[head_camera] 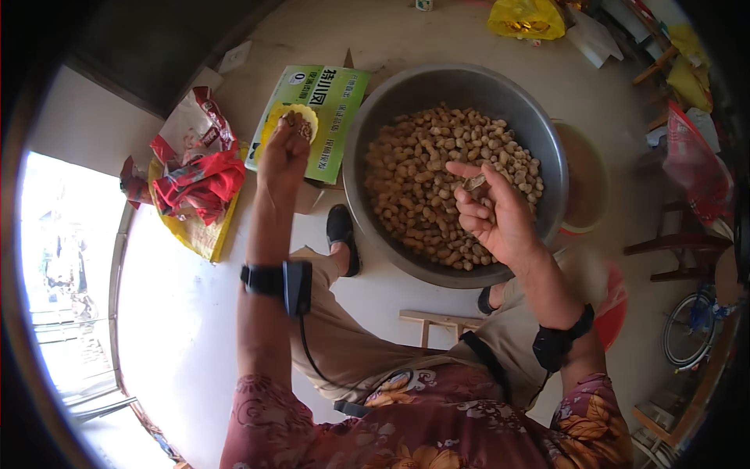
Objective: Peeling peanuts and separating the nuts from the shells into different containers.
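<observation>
A wide metal basin (457, 76) holds a heap of unshelled peanuts (416, 193). Above the basin's right part, my right hand (495, 214) has a piece of peanut shell (474, 182) between thumb and fingers. My left hand (285, 146) is over a small yellow scalloped bowl (307, 115) with shelled peanuts (305, 130) in it. The left fingertips are closed on something small and brownish, perhaps a peanut or a shell piece. Under the bowl lies a green printed cardboard box (332, 140), left of the basin.
Red and yellow plastic bags (202, 182) lie on the floor at left. A round tub (592, 176) stands partly behind the basin's right side. Below the basin is a wooden stool's bar (439, 318). A yellow bag (524, 17) lies at the top; a bicycle wheel (688, 331) shows at right.
</observation>
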Demonstrator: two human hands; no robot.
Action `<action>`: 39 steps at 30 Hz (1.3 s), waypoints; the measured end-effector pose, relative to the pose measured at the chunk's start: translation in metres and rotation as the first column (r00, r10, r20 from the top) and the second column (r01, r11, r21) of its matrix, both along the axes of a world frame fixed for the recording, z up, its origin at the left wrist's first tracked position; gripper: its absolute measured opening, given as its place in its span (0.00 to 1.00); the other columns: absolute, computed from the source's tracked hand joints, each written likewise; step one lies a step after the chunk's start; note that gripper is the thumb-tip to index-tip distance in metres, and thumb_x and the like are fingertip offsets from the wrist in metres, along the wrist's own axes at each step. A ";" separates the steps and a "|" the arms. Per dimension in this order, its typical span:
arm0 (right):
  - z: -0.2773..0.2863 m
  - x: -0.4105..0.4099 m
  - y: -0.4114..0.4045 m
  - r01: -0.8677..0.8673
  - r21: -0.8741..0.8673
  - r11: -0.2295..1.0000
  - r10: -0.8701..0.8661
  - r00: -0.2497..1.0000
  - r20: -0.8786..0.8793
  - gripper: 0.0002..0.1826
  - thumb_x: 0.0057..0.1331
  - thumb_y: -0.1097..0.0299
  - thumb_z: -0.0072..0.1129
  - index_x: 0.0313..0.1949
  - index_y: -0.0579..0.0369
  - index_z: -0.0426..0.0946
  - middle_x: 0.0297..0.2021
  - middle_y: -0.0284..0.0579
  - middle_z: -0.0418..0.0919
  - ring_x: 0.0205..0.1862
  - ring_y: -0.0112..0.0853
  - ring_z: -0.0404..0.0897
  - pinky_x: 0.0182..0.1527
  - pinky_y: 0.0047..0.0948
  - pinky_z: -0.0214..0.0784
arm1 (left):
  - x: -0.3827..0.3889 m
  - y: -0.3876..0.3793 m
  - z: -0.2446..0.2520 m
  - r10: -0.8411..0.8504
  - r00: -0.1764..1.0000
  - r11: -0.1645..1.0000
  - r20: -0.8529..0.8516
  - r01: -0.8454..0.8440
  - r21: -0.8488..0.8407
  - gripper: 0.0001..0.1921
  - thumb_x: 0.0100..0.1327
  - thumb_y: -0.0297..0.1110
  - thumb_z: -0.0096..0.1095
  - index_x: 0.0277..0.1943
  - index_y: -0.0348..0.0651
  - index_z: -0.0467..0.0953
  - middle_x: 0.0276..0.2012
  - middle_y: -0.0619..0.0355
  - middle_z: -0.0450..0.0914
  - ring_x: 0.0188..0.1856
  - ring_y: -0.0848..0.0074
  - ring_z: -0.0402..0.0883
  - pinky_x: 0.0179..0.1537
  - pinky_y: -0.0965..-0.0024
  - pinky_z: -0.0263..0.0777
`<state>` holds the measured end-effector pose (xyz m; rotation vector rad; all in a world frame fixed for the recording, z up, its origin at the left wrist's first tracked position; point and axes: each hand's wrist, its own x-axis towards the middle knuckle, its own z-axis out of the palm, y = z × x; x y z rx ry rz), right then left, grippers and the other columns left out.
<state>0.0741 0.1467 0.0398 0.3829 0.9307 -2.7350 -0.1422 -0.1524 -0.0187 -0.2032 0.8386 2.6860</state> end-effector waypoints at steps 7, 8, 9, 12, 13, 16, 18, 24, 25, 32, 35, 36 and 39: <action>0.003 -0.001 0.000 -0.006 0.030 1.000 0.002 0.995 0.102 0.25 0.74 0.54 0.40 0.60 0.62 0.67 0.30 0.36 0.67 0.22 0.15 0.55 0.24 0.14 0.53 | -0.100 -0.079 -0.075 0.250 0.968 0.656 0.029 -0.147 -0.740 0.11 0.63 0.31 0.64 0.45 0.36 0.78 0.34 0.56 0.81 0.16 0.84 0.59 0.16 0.79 0.51; 0.003 -0.004 -0.004 -0.013 0.040 0.999 0.009 0.994 0.106 0.25 0.74 0.54 0.39 0.60 0.61 0.67 0.30 0.35 0.67 0.22 0.15 0.55 0.24 0.13 0.53 | -0.112 -0.100 -0.089 0.282 0.959 0.593 -0.037 -0.204 -0.779 0.11 0.61 0.31 0.66 0.44 0.37 0.81 0.29 0.58 0.81 0.13 0.83 0.61 0.14 0.78 0.54; 0.000 -0.005 -0.001 0.004 0.048 0.999 -0.009 0.993 0.118 0.25 0.74 0.54 0.39 0.60 0.61 0.67 0.30 0.35 0.67 0.22 0.15 0.55 0.24 0.13 0.53 | -0.116 -0.092 -0.094 0.266 0.964 0.602 -0.023 -0.185 -0.777 0.11 0.61 0.31 0.66 0.44 0.37 0.81 0.29 0.58 0.81 0.13 0.83 0.61 0.14 0.78 0.54; -0.008 -0.008 0.004 0.024 0.075 0.997 -0.035 0.989 0.144 0.25 0.74 0.54 0.39 0.60 0.61 0.67 0.30 0.35 0.67 0.22 0.14 0.55 0.24 0.13 0.52 | -0.124 -0.081 -0.108 0.390 0.914 0.366 -0.113 -0.266 -0.892 0.11 0.59 0.33 0.69 0.44 0.41 0.83 0.21 0.63 0.77 0.12 0.84 0.63 0.14 0.77 0.58; -0.010 -0.008 0.005 0.028 0.064 0.998 -0.037 0.989 0.146 0.25 0.74 0.54 0.38 0.60 0.61 0.67 0.30 0.35 0.67 0.22 0.14 0.55 0.24 0.13 0.52 | -0.126 -0.082 -0.112 0.390 0.914 0.366 -0.108 -0.262 -0.893 0.11 0.59 0.33 0.69 0.44 0.41 0.83 0.21 0.63 0.77 0.12 0.84 0.63 0.14 0.77 0.58; -0.012 -0.010 0.004 0.038 0.051 0.998 -0.045 0.987 0.152 0.25 0.74 0.53 0.39 0.58 0.62 0.68 0.30 0.35 0.68 0.22 0.14 0.56 0.24 0.13 0.52 | -0.130 -0.085 -0.118 0.404 0.899 0.386 -0.169 -0.335 -0.860 0.11 0.59 0.34 0.69 0.44 0.41 0.83 0.21 0.63 0.77 0.12 0.84 0.62 0.14 0.77 0.57; -0.011 -0.009 0.003 0.040 0.047 0.998 -0.047 0.987 0.154 0.25 0.74 0.53 0.39 0.57 0.62 0.69 0.30 0.35 0.68 0.22 0.14 0.57 0.24 0.13 0.52 | -0.133 -0.092 -0.116 0.364 0.926 0.520 -0.103 -0.294 -0.802 0.13 0.60 0.33 0.68 0.47 0.41 0.81 0.23 0.64 0.77 0.13 0.85 0.62 0.14 0.78 0.56; -0.028 -0.009 0.002 0.024 -0.231 0.973 0.003 0.993 0.117 0.22 0.73 0.54 0.45 0.46 0.63 0.74 0.35 0.43 0.75 0.32 0.24 0.73 0.33 0.20 0.68 | -0.095 -0.028 -0.032 -0.019 0.988 0.784 -0.151 -0.079 -0.616 0.19 0.66 0.37 0.62 0.55 0.37 0.74 0.42 0.63 0.78 0.17 0.90 0.54 0.17 0.82 0.50; -0.026 -0.009 -0.003 0.051 -0.172 0.984 -0.023 0.987 0.160 0.21 0.73 0.54 0.45 0.46 0.63 0.74 0.37 0.46 0.76 0.36 0.27 0.75 0.37 0.23 0.72 | -0.065 -0.004 0.004 -0.101 0.978 0.790 -0.182 -0.033 -0.612 0.18 0.66 0.40 0.61 0.54 0.39 0.75 0.28 0.71 0.72 0.17 0.91 0.54 0.18 0.83 0.50; -0.015 -0.002 -0.017 0.019 -0.133 0.991 -0.013 0.999 0.039 0.20 0.73 0.57 0.42 0.46 0.64 0.73 0.44 0.52 0.76 0.46 0.36 0.79 0.52 0.32 0.77 | 0.115 0.106 0.091 -0.744 0.593 0.447 -0.308 0.098 -0.889 0.13 0.62 0.29 0.64 0.49 0.39 0.80 0.37 0.63 0.81 0.33 0.89 0.73 0.38 0.81 0.68; -0.015 0.000 -0.016 0.048 -0.103 0.994 -0.044 0.998 0.039 0.19 0.72 0.58 0.42 0.47 0.63 0.73 0.43 0.51 0.76 0.47 0.37 0.79 0.53 0.32 0.77 | 0.142 0.117 0.073 -0.705 0.588 0.488 -0.397 -0.004 -0.873 0.13 0.62 0.30 0.63 0.49 0.39 0.80 0.32 0.66 0.77 0.29 0.90 0.69 0.32 0.84 0.61; -0.019 0.000 -0.010 0.046 -0.096 0.994 -0.042 0.998 0.044 0.19 0.72 0.58 0.42 0.47 0.63 0.73 0.43 0.51 0.76 0.47 0.37 0.79 0.53 0.32 0.77 | 0.144 0.120 0.067 -0.622 0.651 0.544 -0.435 -0.041 -0.838 0.12 0.63 0.32 0.63 0.48 0.40 0.81 0.28 0.69 0.72 0.24 0.91 0.63 0.25 0.86 0.54; -0.039 -0.002 0.006 -0.029 -0.254 0.967 0.041 0.998 0.040 0.17 0.72 0.54 0.48 0.34 0.56 0.73 0.34 0.40 0.73 0.28 0.22 0.71 0.31 0.19 0.70 | 0.124 0.103 0.060 -0.314 0.928 0.750 -0.202 0.112 -0.652 0.12 0.66 0.35 0.60 0.47 0.38 0.79 0.27 0.69 0.70 0.22 0.90 0.60 0.22 0.84 0.52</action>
